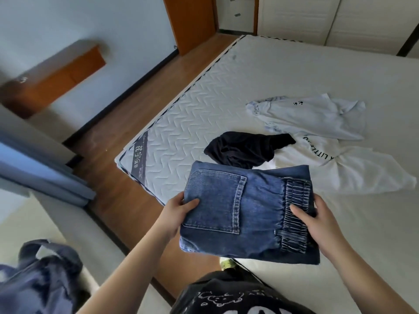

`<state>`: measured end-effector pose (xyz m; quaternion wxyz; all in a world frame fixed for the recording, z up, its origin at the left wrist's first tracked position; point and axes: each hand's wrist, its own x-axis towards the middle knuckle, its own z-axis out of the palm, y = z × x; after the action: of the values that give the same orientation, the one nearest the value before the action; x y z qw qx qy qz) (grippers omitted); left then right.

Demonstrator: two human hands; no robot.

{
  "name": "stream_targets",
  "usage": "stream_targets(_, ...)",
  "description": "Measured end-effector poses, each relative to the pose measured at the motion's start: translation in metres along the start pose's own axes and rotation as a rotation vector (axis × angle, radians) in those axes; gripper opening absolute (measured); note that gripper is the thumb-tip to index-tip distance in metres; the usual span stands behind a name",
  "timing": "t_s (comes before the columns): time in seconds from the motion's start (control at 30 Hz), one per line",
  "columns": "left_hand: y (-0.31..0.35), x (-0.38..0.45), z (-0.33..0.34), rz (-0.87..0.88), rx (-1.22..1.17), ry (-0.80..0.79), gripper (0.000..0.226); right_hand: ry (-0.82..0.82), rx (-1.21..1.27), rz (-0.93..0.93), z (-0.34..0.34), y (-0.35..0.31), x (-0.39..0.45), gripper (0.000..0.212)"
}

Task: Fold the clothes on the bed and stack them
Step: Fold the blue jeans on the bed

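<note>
My left grip (179, 211) and right grip (317, 220) clasp opposite short ends of the folded blue denim trousers (244, 214), held above the white quilted bed (204, 105); unfolded garments lie beyond.

Folded jeans (247, 214) held over the near edge of the bed (249, 71)

The left hand (179, 211) is at their left side, the right hand (317, 223) at their right — behind them on the mattress lie a dark garment (244, 148), a lettered shirt (340, 168) to its right, and another top (313, 116) farthest back.
</note>
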<state>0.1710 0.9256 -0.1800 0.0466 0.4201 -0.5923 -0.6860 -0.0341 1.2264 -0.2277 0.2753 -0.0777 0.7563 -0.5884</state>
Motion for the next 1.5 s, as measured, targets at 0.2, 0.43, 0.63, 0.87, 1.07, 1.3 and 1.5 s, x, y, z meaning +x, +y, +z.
stream_targets(0.2,0.001,-0.005,-0.042,0.008,-0.004,0.086,0.031,-0.052,-0.011,-0.027,0.044,-0.008,0.006,0.04)
stream_targets(0.43,-0.022,0.018,-0.099,-0.028,-0.132,0.094,0.03,-0.094,-0.093,-0.028,0.102,-0.023,0.025,0.037)
stream_targets(0.63,-0.037,0.046,-0.16,-0.048,-0.238,0.124,0.028,-0.117,-0.185,-0.033,0.175,-0.045,0.054,0.039)
stream_targets(0.87,-0.045,0.075,-0.205,-0.145,-0.34,0.082,0.039,-0.159,-0.313,-0.042,0.227,-0.059,0.097,0.044)
stream_targets(1.07,-0.05,0.106,-0.206,-0.243,-0.365,0.048,0.046,-0.197,-0.346,-0.004,0.239,-0.058,0.136,0.046)
stream_targets(1.3,-0.059,0.15,-0.178,-0.32,-0.342,0.178,0.039,-0.314,-0.502,-0.026,0.256,-0.061,0.226,0.043)
stream_targets(1.5,-0.09,0.188,-0.141,-0.388,-0.47,0.283,0.033,-0.459,-0.619,-0.001,0.284,-0.055,0.323,0.045)
